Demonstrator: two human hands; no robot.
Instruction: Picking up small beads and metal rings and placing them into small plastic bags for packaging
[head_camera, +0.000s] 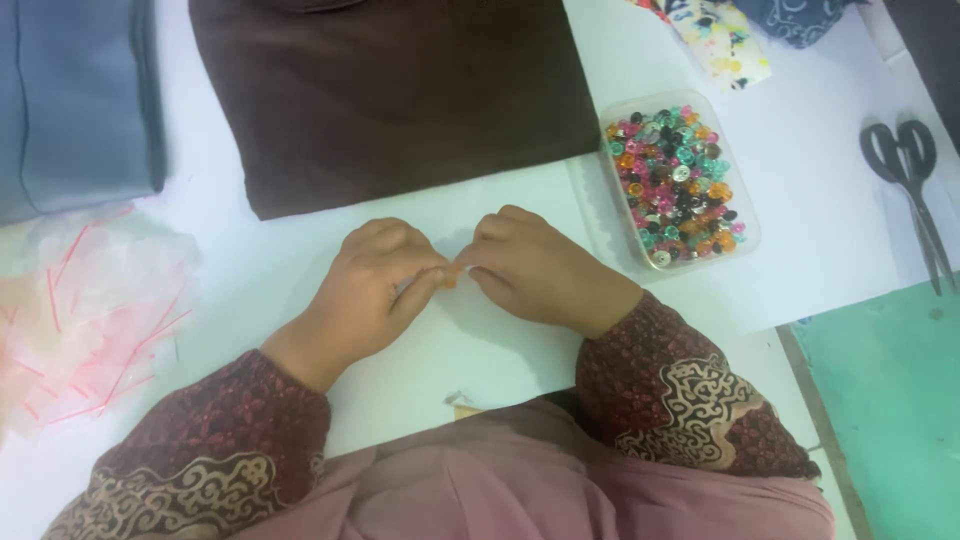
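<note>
White worktop (820, 240) fills the view, seen from above. At nine o'clock lies a heap of clear plastic bags (85, 310) with red strips, and at ten o'clock a folded grey-blue cloth (75, 100). At twelve o'clock sits a folded dark brown cloth (390, 90). At the centre, the left hand (365, 290) and right hand (535, 265) meet, fingertips touching. Both hands are closed in a pinch grip on a small orange piece (450, 279), which sits between them just above the worktop; what it is cannot be told. At two o'clock, near the right hand, stands a clear tray of mixed coloured buttons (675, 185). Black scissors (910, 180) lie at three o'clock.
</note>
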